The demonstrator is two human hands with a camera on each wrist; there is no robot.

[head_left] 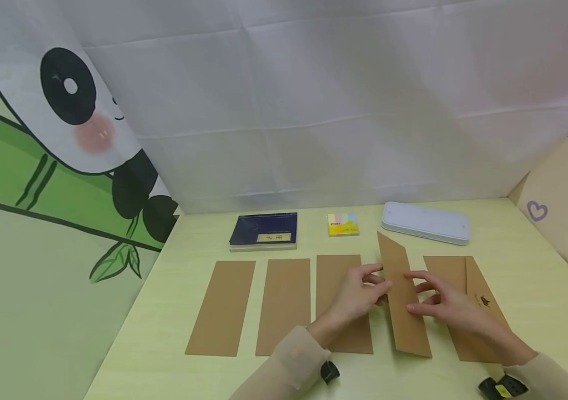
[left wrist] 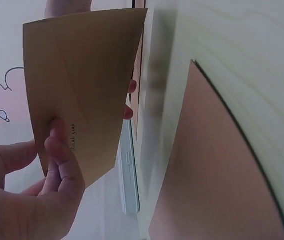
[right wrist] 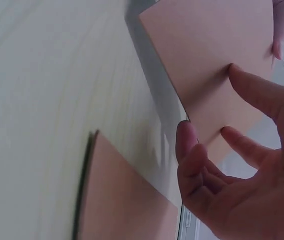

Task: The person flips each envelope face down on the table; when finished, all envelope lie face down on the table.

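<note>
Both hands hold a brown kraft-paper envelope [head_left: 397, 311] upright and tilted over the table, between two others lying flat. My left hand [head_left: 353, 294] pinches its left edge; in the left wrist view, fingertips press the face [left wrist: 92, 65] printed "Thank you". On the opposite, plain face rest the thumb and a finger of my right hand [head_left: 456, 305], and its other fingers curl at the edge in the right wrist view. To the right, partly behind the right forearm, lies an envelope [head_left: 443, 269] with a lengthwise flap and a dark crown mark.
Three plain brown envelopes lie in a row to the left: one far left [head_left: 221, 308], one beside it [head_left: 284, 303], and one [head_left: 336, 269] partly under the left hand. Behind them are a dark blue notebook [head_left: 264, 229], sticky notes [head_left: 343, 224] and a pale tin case [head_left: 426, 223].
</note>
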